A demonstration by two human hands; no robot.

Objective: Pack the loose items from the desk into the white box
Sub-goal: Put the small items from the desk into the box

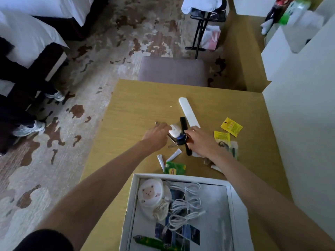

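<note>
The tan wood-grain desk [137, 104] carries everything. The open white cardboard box [133, 200] sits at its near edge, already holding one bear-face cloth [151, 193], one coiled white cable [184, 205] and one green wrapper [150, 241].

Both arms reach over the box to a cluster in the middle of the desk, on the far side of the box. The left hand [156, 137] has its fingertips against the left side of the one white oval plastic shell [175, 131]. The right hand [200, 142] lies over the one slim black plastic bar [184, 124], fingers bent beside a small blue round piece [181, 139]. I cannot tell whether either hand has actually closed a grip.

The black bar's long axis runs from far edge to near edge, pointing roughly at the box, so I judge a straight pull back would bring it in. The one long white flat bar [189, 113] slants away toward the far edge.

Still loose are two yellow square sachets [231, 126] toward the right edge, one clear plastic pouch [233, 148], one green tea packet [175, 168] touching the box's far wall, and three white stick sachets [161, 162].
</note>
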